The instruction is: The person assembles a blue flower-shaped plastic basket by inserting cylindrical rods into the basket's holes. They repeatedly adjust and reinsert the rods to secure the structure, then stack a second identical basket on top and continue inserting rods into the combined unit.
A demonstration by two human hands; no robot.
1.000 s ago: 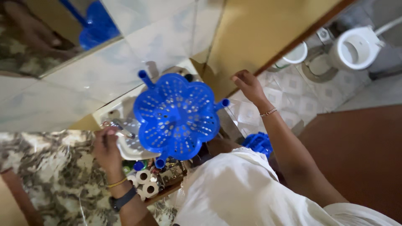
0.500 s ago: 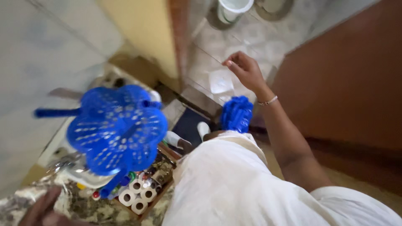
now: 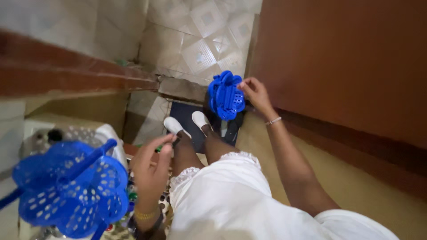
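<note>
My right hand (image 3: 252, 94) reaches down and grips the edge of a blue perforated plastic tray (image 3: 225, 96) that stands tilted near the floor by my feet. My left hand (image 3: 152, 166) is raised in front of my white dress, fingers together and slightly curled, with nothing in it. A second blue flower-shaped perforated shelf (image 3: 71, 189) with blue tube posts stands at the lower left, a short way from my left hand.
A brown door (image 3: 347, 58) fills the right side. Pale patterned floor tiles (image 3: 200, 40) lie beyond a raised step (image 3: 178, 89). My white shoes (image 3: 187, 123) stand on a dark mat. A white basket (image 3: 89, 135) sits behind the blue shelf.
My view has swung down toward my feet. My right hand has dropped and taken hold of the blue tray on the floor. My left hand has come off the counter area and risen into view.
</note>
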